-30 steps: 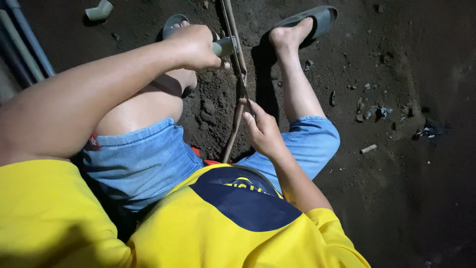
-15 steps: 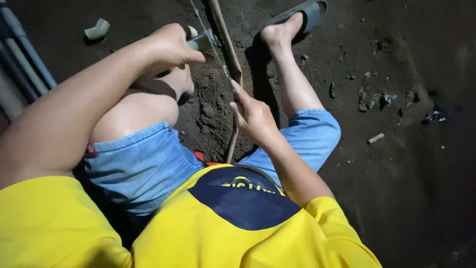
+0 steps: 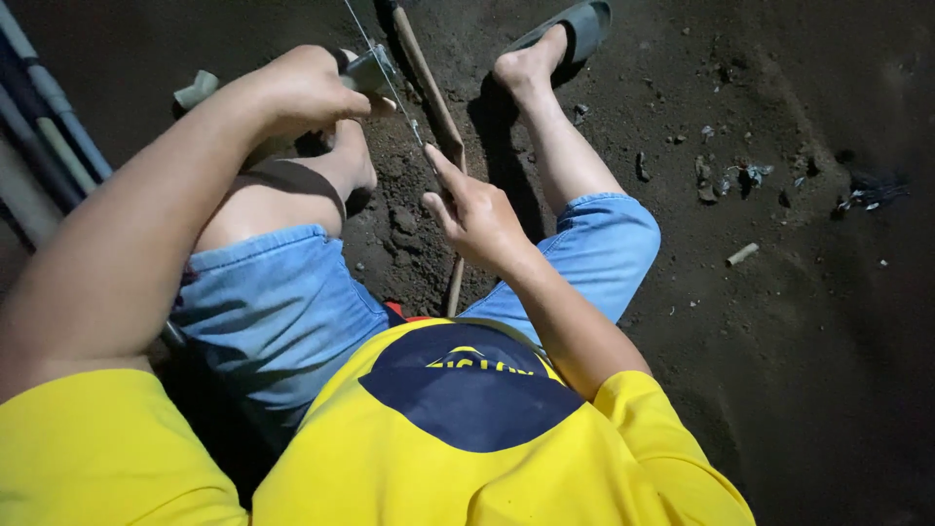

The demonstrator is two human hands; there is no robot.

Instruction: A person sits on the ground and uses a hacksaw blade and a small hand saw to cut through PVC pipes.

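The person is sitting on the dirt ground with a long stick lying between the legs. The left hand is sitting up past the left knee, gripping a small tool. The right hand is resting on the stick. Pipes are lying far left. A sandal is sitting on the right foot.

A dark dirt floor is lit from above. Pipes are laid along its left edge; small debris is scattered at the right.
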